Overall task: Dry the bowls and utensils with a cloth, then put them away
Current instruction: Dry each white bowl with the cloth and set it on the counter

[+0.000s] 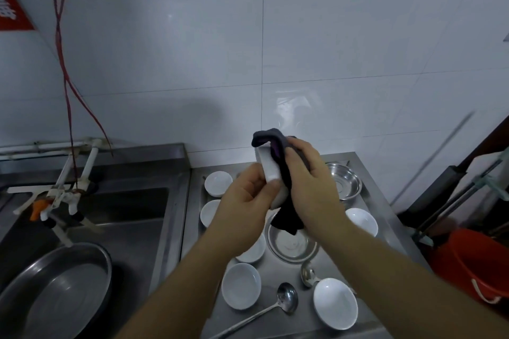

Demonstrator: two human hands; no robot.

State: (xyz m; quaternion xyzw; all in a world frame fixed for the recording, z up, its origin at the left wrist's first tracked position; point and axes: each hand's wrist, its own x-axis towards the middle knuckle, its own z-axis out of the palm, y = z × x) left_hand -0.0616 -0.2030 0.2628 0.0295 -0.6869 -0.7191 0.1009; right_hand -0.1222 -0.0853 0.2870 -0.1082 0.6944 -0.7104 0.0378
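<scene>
Above the steel bench (369,201) the left hand (245,198) grips a white bowl (268,168) tipped on edge, its mouth turned right into the dark cloth (286,201). The right hand (311,187) has its fingers (300,146) curled around that cloth, pressing it against the bowl. Below, white bowls (241,285) sit upright beside two steel dishes (292,245), a ladle (286,297) and a spoon (308,274). A steel basin (55,289) lies in the sink (132,217) to the left; an orange bucket (476,264) stands to the right.
</scene>
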